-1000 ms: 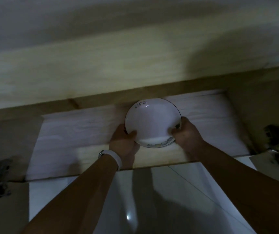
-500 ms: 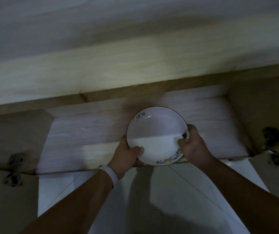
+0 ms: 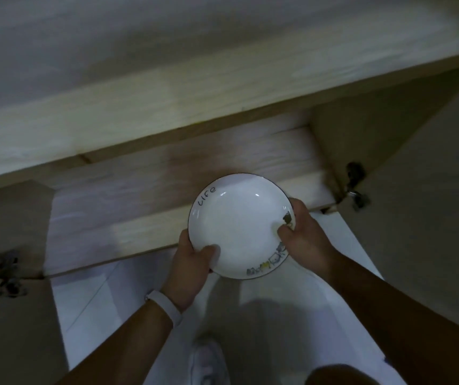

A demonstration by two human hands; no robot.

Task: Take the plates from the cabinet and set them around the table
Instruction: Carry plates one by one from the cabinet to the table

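Note:
A white plate [image 3: 239, 218] with a thin dark rim, the word "Life" and small drawings on its edge is held level in front of the low cabinet [image 3: 145, 190]. My left hand [image 3: 192, 265] grips its near-left rim, thumb on top. My right hand [image 3: 303, 240] grips the right rim, thumb inside the plate. The plate hangs over the front edge of the cabinet's bare wooden shelf. A white band sits on my left wrist.
Both cabinet doors stand open, the left door [image 3: 6, 329] and the right door [image 3: 431, 218], each with metal hinges. The wooden countertop [image 3: 139, 101] overhangs the cabinet. White tiled floor [image 3: 128, 301] lies below, with my white shoe [image 3: 209, 359] on it.
Both hands have drawn the plate out of the cabinet toward me, from on the shelf to past its front edge. The view has tilted down, so the floor and my shoe show.

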